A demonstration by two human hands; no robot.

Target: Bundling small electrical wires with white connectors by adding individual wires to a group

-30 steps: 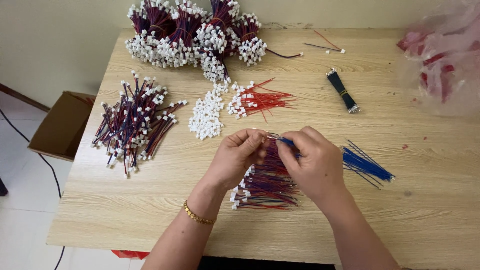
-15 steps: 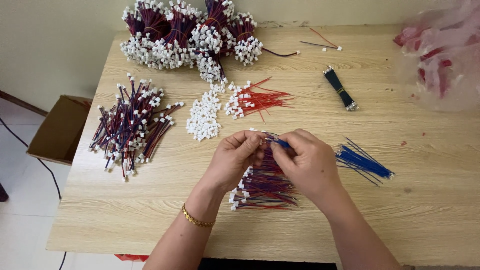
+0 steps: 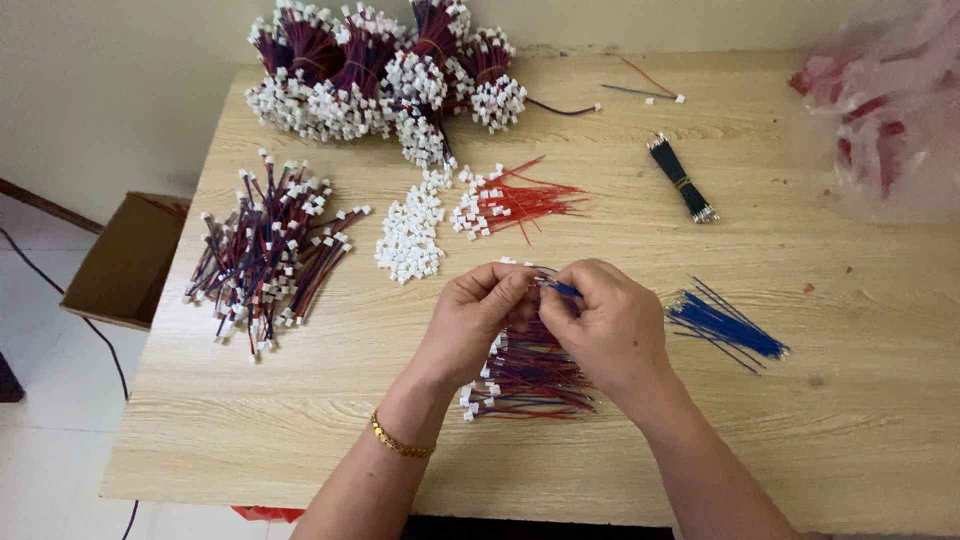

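Blue wire (image 3: 560, 289) is pinched between both hands mid-bench, left hand (image 3: 478, 318) and right hand (image 3: 608, 325) closed tight on it, fingertips together, probably for control. Finished wires (image 3: 530, 375) sit right under them, loose blue wires (image 3: 728, 325) just right, white connectors (image 3: 410, 238) just beyond, all within reach.

Blue wire (image 3: 560, 288): thin, short, pinched at its end between my right hand (image 3: 610, 325) thumb and forefinger, lying roughly level, its tip meeting my left hand (image 3: 480, 315) fingertips. Whatever the left fingers pinch is too small to tell. Directly beneath my hands: loose pile of red-and-blue wires with white connectors (image 3: 525, 375), flat on the table.
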